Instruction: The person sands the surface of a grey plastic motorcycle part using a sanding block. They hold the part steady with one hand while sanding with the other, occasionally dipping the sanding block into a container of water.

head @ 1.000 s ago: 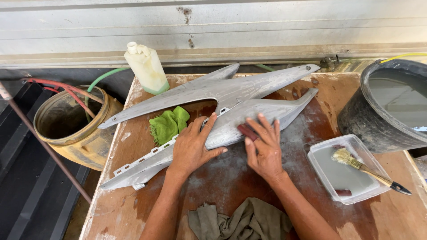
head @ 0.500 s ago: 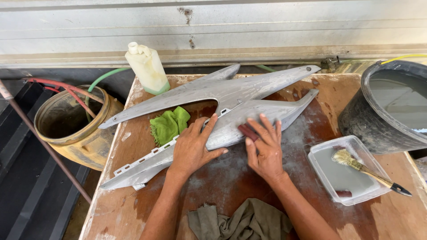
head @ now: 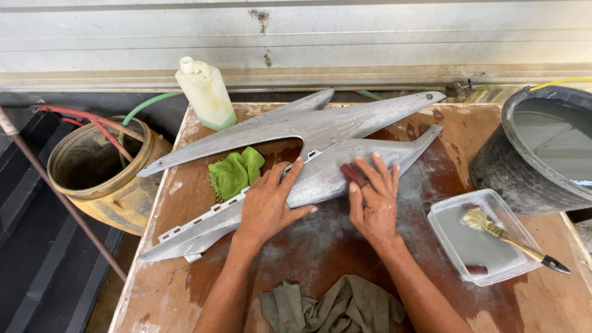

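A pale, cream-white plastic bottle [head: 206, 94] is standing upright at the far left corner of the wooden table [head: 320, 246], its small white cap pointing up and a thin band of green liquid showing at its base — no label is showing on the side facing the camera. A clear, rectangular plastic tub [head: 481, 237] is sitting at the right side of the table, holding cloudy grey water and the bristle end of a paintbrush [head: 509, 237]. No signs or screens are showing anywhere — the wall behind is carrying no print.
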